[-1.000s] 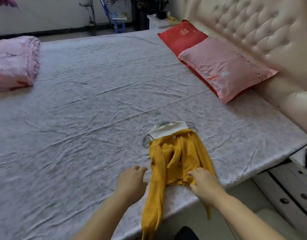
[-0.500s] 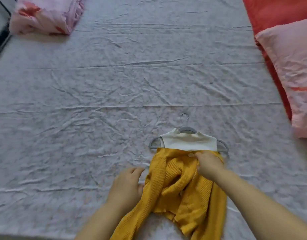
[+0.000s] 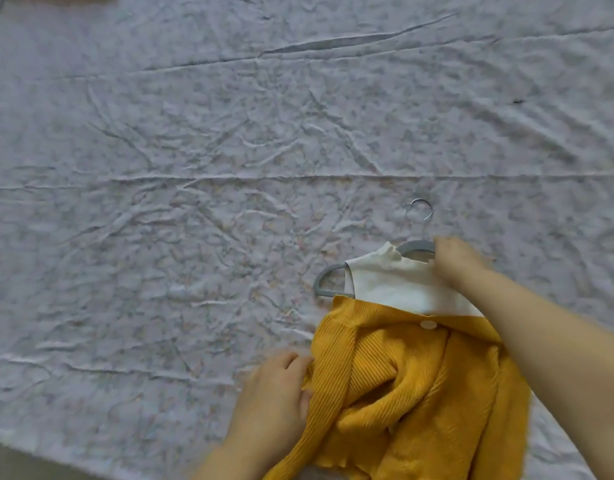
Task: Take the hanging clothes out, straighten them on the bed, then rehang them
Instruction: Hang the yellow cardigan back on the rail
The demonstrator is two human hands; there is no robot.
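Mustard-yellow ribbed cardigan (image 3: 420,382) is lying on the bed, lower right of the frame, close to the near edge of the mattress. It's on a grey hanger (image 3: 324,278) with a white top (image 3: 392,282) underneath, and the white bit pokes out above the yellow neckline. The hanger's metal hook (image 3: 424,209) points toward the top of the frame and lies flat on the sheet. One pale button (image 3: 428,324) shows near the neckline. The knit is pretty bunched up: there are deep folds through the middle, and one sleeve (image 3: 330,393) runs down along the left side and out of the bottom of the frame.

Left hand (image 3: 274,393) is at the lower middle, fingers curled in on the cardigan's left edge, pinching the fabric there. Right hand (image 3: 458,261) reaches in from the right and sits on the white collar and the hanger's right shoulder, fingers bent down. It's blurry, so I can't tell if it actually has a grip or is just pressing. That forearm covers the cardigan's right side.

Everything else is wrinkled pale bed sheet (image 3: 194,168) with a faint floral print and long creases running across it.
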